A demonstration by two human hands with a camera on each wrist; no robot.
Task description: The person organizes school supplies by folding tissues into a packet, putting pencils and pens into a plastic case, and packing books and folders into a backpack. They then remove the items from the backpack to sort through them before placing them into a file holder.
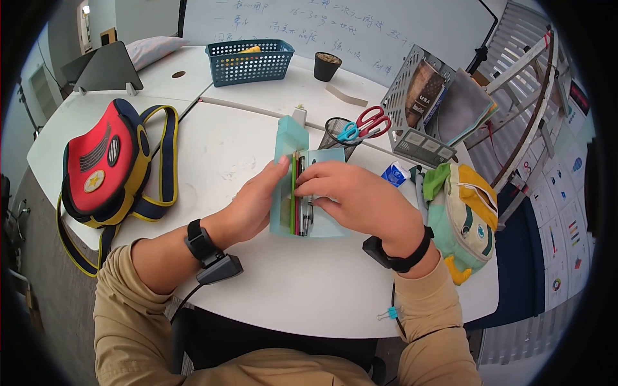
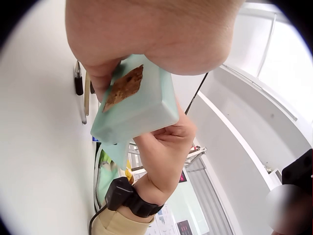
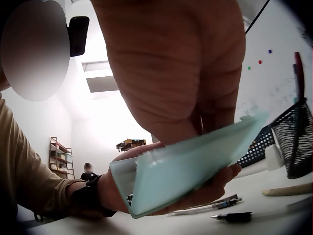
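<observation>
My left hand (image 1: 257,196) grips an open, translucent mint-green pencil case (image 1: 293,134) by its left side, above the white table. Inside lie several slim pens and pencils, among them a green pencil (image 1: 293,202). The right hand (image 1: 360,199) reaches into the case from the right, fingers bent over the pens and thumb close by; I cannot tell whether it pinches one. A torn brown patch (image 2: 124,88) marks the case's outside in the left wrist view. Beneath the case, a black-capped pen (image 3: 232,217) and a clear pen (image 3: 205,206) lie on the table.
A mesh pen cup (image 1: 335,132) with red scissors (image 1: 373,121) stands just beyond the case. Right are a grey file holder (image 1: 421,145), a blue-white eraser (image 1: 394,174) and an animal-shaped bag (image 1: 460,215). Left sits a red backpack (image 1: 96,161); behind, a basket (image 1: 250,67) and a pot (image 1: 327,66).
</observation>
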